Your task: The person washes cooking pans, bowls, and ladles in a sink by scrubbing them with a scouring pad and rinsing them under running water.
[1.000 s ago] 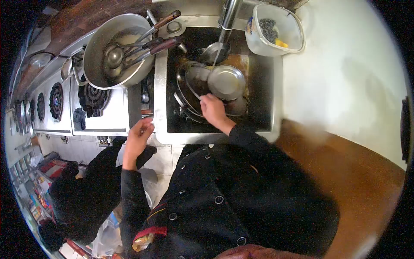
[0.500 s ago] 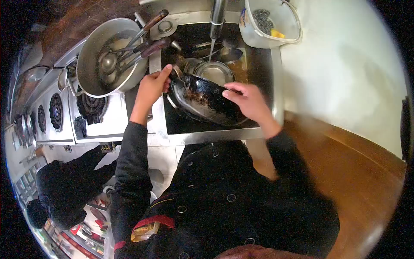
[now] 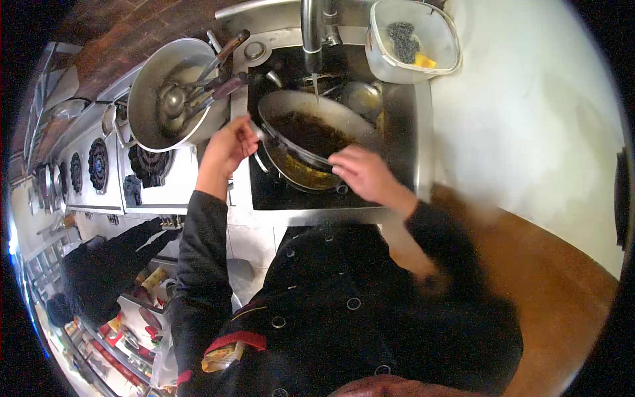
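Note:
A wide pan with dark residue is held tilted over the sink, under the running tap. My left hand grips its handle at the left rim, fingers closed. On the near right rim, the fingers of my right hand are closed. Beneath it lies another pan with yellowish, murky contents. A small round metal dish rests in the sink to the right, behind the held pan.
A large pot holding several ladles stands left of the sink. At the back right is a plastic tub with a scourer and something yellow. Stove burners line the left. Another person in black is at lower left.
Both hands have taken hold of a pan and turned it from its dark outer side to its inside facing up, under the tap. The small metal dish now shows farther right.

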Motion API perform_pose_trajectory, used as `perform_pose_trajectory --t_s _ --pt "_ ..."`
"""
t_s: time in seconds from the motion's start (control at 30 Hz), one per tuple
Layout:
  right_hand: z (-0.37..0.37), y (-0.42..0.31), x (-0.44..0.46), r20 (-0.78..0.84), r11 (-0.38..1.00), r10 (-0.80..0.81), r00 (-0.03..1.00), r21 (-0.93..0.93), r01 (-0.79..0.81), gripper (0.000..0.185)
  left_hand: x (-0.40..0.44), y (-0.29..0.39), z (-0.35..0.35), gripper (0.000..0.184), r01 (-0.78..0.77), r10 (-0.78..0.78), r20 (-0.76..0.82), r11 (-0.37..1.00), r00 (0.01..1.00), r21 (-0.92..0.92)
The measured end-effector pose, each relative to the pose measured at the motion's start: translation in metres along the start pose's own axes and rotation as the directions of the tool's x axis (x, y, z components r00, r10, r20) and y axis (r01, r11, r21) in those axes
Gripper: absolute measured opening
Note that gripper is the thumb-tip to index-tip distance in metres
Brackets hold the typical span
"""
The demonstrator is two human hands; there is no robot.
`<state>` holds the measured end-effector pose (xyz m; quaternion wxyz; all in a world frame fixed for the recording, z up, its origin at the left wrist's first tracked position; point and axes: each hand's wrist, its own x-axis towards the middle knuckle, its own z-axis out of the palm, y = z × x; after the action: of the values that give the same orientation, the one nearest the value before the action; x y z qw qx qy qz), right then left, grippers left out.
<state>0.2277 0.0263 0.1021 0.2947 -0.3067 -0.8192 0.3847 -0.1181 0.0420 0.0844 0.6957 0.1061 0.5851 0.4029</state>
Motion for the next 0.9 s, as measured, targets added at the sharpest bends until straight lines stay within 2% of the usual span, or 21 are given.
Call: perform_pose_trajectory --t_s 0.07,0.13,0.17,0.2,0.3,0.37,0.4,0.47,0.5,0.53,0.57,0.6,0.63,0.67,0.7,0.73,0.77,0.8,0.83,0.87,0.9 --pt "0.041 0.036 -0.029 0.02 0.996 0.045 0.999 0.081 -0.046 0.021 0.014 -0.028 0.007 0.019 0.125 -0.12 -0.148 0.992 0.982 0.029" --pt "0.066 0.064 -0.046 0.069 0.997 0.061 0.996 0.037 -0.063 0.023 0.028 -0.065 0.008 0.018 0.177 -0.161 -0.192 0.982 0.968 0.071" --pt "0.082 0.079 -0.055 0.097 0.995 0.086 0.992 0.04 -0.09 0.023 0.051 -0.097 -0.017 0.02 0.147 -0.125 -0.17 0.982 0.977 0.118" --pt "0.093 0.089 -0.061 0.122 0.992 0.115 0.986 0.043 -0.121 0.024 0.05 -0.108 -0.008 0.019 0.129 -0.099 -0.265 0.987 0.959 0.096" --pt "0.108 0.099 -0.067 0.199 0.965 0.208 0.958 0.118 -0.234 0.027 0.048 -0.119 0.01 0.019 0.058 -0.02 -0.333 0.993 0.943 0.104" --pt "0.108 0.108 -0.063 0.34 0.921 0.28 0.898 0.169 -0.351 0.031 0.052 -0.113 0.027 0.026 -0.143 0.131 -0.351 0.99 0.927 -0.008" --pt "0.092 0.105 -0.054 0.335 0.924 0.282 0.899 0.157 -0.348 0.031 0.051 -0.103 0.04 0.026 -0.149 0.136 -0.341 0.989 0.93 -0.012" --pt "0.037 0.077 -0.018 0.387 0.928 0.307 0.869 0.082 -0.364 0.031 0.043 -0.077 0.071 0.032 -0.256 0.279 -0.299 0.96 0.913 0.115" --pt "0.005 0.067 0.001 0.239 0.922 0.359 0.902 0.061 -0.383 0.032 0.044 -0.063 0.087 0.044 -0.241 0.335 -0.361 0.929 0.87 0.282" --pt "-0.031 0.061 0.021 0.086 0.914 0.398 0.913 0.046 -0.403 0.033 0.051 -0.054 0.095 0.044 -0.248 0.337 -0.36 0.93 0.87 0.272" --pt "-0.063 0.061 0.041 -0.12 0.903 0.429 0.895 0.088 -0.42 0.031 0.058 -0.045 0.102 0.048 -0.275 0.505 -0.256 0.752 0.824 0.598" --pt "-0.099 0.06 0.064 -0.273 0.887 0.444 0.853 -0.003 -0.462 0.028 0.064 -0.037 0.109 0.052 -0.268 0.621 -0.099 0.47 0.777 0.841" --pt "-0.128 0.1 0.082 -0.429 0.879 0.355 0.831 -0.15 -0.453 0.027 0.067 -0.027 0.122 0.052 -0.272 0.624 -0.103 0.476 0.775 0.836" --pt "-0.157 0.109 0.104 -0.454 0.89 0.358 0.816 -0.099 -0.445 0.028 0.07 -0.018 0.138 0.051 -0.297 0.628 -0.009 0.38 0.778 0.876" --pt "-0.176 0.14 0.124 -0.405 0.83 0.388 0.828 -0.236 -0.505 0.033 0.075 -0.012 0.149 0.051 -0.323 0.623 0.086 0.279 0.778 0.904" --pt "-0.191 0.174 0.143 -0.359 0.753 0.425 0.831 -0.369 -0.545 0.041 0.089 -0.007 0.155 0.051 -0.321 0.625 0.08 0.283 0.777 0.904" --pt "-0.198 0.209 0.157 -0.354 0.757 0.423 0.834 -0.368 -0.54 0.041 0.104 -0.002 0.157 0.048 -0.266 0.635 0.074 0.212 0.769 0.94" --pt "-0.201 0.244 0.168 -0.254 0.655 0.439 0.862 -0.566 -0.501 0.05 0.112 0.0 0.158 0.045 -0.207 0.645 0.071 0.138 0.761 0.969" --pt "-0.199 0.264 0.174 -0.156 0.53 0.471 0.868 -0.737 -0.419 0.061 0.109 0.003 0.162 0.045 -0.201 0.646 0.066 0.137 0.761 0.97" --pt "-0.195 0.266 0.176 -0.152 0.535 0.473 0.868 -0.733 -0.42 0.061 0.101 0.008 0.168 0.045 -0.301 0.633 0.085 0.242 0.77 0.923" --pt "-0.192 0.268 0.181 -0.034 0.527 0.528 0.849 -0.77 -0.359 0.067 0.099 0.011 0.171 0.045 -0.394 0.624 0.106 0.344 0.774 0.853"
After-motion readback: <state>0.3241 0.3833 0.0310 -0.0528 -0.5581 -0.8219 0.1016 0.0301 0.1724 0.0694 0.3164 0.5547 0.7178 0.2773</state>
